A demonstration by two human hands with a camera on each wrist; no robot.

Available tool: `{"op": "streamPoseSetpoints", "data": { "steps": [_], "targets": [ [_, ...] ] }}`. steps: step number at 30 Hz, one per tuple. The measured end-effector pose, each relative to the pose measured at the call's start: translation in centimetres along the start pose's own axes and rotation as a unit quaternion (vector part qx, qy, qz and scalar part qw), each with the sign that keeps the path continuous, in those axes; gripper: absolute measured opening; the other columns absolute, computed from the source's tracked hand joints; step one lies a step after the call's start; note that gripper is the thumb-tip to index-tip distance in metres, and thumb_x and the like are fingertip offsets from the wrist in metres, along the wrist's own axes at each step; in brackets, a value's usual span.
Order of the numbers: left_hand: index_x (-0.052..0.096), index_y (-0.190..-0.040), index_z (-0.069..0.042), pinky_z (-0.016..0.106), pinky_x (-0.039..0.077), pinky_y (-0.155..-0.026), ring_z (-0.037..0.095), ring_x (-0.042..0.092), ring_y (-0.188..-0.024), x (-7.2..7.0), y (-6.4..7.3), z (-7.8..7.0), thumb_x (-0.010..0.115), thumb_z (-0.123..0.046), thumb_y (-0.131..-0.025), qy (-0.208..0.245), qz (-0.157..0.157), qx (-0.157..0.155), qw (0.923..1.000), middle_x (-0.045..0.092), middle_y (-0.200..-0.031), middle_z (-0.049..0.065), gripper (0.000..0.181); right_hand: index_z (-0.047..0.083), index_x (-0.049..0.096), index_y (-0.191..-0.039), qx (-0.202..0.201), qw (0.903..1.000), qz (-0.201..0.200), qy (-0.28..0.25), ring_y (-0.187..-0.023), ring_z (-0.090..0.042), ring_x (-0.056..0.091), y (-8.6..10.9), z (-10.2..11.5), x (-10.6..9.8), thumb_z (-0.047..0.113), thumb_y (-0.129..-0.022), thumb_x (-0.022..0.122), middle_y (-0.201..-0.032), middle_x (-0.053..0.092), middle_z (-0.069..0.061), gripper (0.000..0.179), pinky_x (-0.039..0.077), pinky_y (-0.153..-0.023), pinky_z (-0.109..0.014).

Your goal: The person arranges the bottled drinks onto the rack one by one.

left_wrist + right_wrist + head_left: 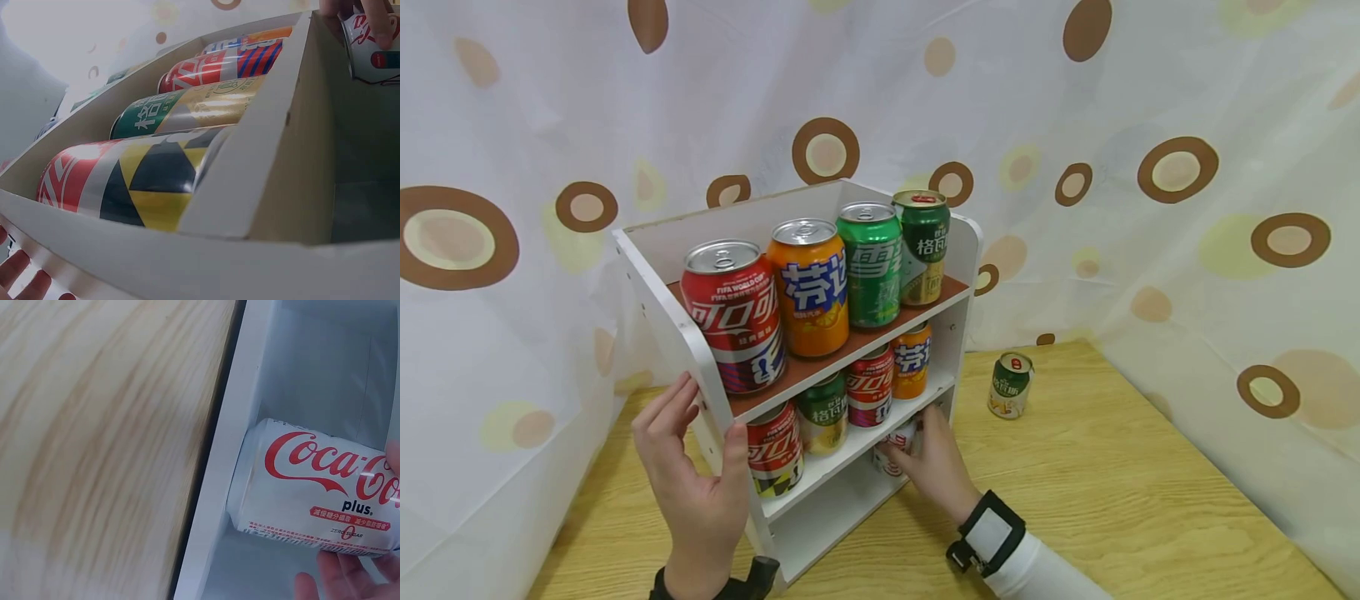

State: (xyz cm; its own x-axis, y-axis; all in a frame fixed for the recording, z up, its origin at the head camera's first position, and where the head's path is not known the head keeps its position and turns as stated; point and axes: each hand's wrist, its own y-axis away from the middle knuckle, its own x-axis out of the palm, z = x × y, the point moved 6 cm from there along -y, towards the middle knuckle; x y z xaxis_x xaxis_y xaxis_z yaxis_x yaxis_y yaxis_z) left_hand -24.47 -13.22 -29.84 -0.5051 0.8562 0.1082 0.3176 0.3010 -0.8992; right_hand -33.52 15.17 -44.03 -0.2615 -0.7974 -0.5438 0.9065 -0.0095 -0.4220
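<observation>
A white Coca-Cola Plus can (306,494) stands at the right end of the bottom level of a white three-level shelf (831,475). My right hand (942,462) reaches into that level and grips the can, thumb on one side and fingers on the other. At the shelf's left side panel is my left hand (700,492), its fingers fairly straight along the outside and its thumb near the front edge. In the left wrist view some of its fingertips (15,269) show beyond the panel.
The top level carries a red Coca-Cola can (733,321), an orange can (811,292), a green can (871,267) and a green-gold can (925,250). Several cans line the middle level, including a red one (777,450). Another green-topped can (1009,387) stands on the wooden table (1120,500).
</observation>
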Motion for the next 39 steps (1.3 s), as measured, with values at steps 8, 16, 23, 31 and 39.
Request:
{"op": "streamPoseSetpoints", "data": {
  "steps": [8, 16, 23, 31, 39],
  "targets": [
    [0.051, -0.133, 0.012, 0.019, 0.043, -0.104, 0.013, 0.044, -0.131, -0.1, 0.0, 0.0, 0.064, -0.038, -0.1, -0.002, 0.0, -0.004, 1.0, 0.05, -0.141, 0.015, 0.061, 0.009, 0.032, -0.157, -0.012, 0.9995, 0.028, -0.005, -0.126, -0.029, 0.06, 0.0, 0.1, 0.0, 0.015, -0.09, 0.081, -0.145, 0.054, -0.014, 0.083, 0.053, -0.102, -0.048],
    [0.051, -0.132, 0.013, 0.019, 0.044, -0.104, 0.013, 0.045, -0.131, -0.1, 0.0, -0.1, 0.064, -0.037, -0.1, -0.001, -0.004, -0.002, 1.0, 0.05, -0.14, 0.016, 0.061, 0.004, 0.024, -0.161, -0.011, 0.9972, 0.073, -0.004, -0.137, -0.037, 0.054, 0.0, 0.2, 0.5, 0.013, -0.098, 0.07, -0.156, 0.045, -0.022, 0.079, 0.048, -0.11, -0.052],
    [0.051, -0.133, 0.013, 0.018, 0.043, -0.103, 0.013, 0.044, -0.131, -0.1, 0.0, -0.2, 0.064, -0.035, -0.1, -0.001, -0.003, -0.003, 1.0, 0.05, -0.141, 0.013, 0.06, -0.001, 0.021, -0.16, -0.029, 0.9937, 0.108, -0.008, -0.132, -0.038, 0.058, -0.1, 0.3, 1.0, 0.008, -0.102, 0.062, -0.154, 0.046, -0.027, 0.071, 0.052, -0.105, -0.05],
    [0.051, -0.134, 0.012, 0.019, 0.043, -0.104, 0.013, 0.044, -0.131, -0.1, 0.1, -0.1, 0.064, -0.034, -0.1, 0.0, -0.001, -0.005, 1.0, 0.049, -0.142, 0.011, 0.059, -0.005, 0.015, -0.16, -0.029, 0.986, 0.161, -0.031, -0.131, -0.044, 0.057, -0.3, 0.3, 0.9, 0.009, -0.105, 0.056, -0.152, 0.043, -0.032, 0.069, 0.054, -0.102, -0.051],
    [0.051, -0.134, 0.012, 0.02, 0.044, -0.103, 0.013, 0.044, -0.131, 0.0, 0.1, -0.1, 0.064, -0.033, -0.1, 0.003, 0.001, -0.004, 1.0, 0.05, -0.142, 0.013, 0.059, 0.003, 0.006, -0.163, 0.002, 0.9766, 0.195, -0.091, -0.14, -0.044, 0.048, -0.5, -0.5, 0.8, 0.016, -0.104, 0.06, -0.163, 0.029, -0.028, 0.081, 0.049, -0.107, -0.054]
  ]
}}
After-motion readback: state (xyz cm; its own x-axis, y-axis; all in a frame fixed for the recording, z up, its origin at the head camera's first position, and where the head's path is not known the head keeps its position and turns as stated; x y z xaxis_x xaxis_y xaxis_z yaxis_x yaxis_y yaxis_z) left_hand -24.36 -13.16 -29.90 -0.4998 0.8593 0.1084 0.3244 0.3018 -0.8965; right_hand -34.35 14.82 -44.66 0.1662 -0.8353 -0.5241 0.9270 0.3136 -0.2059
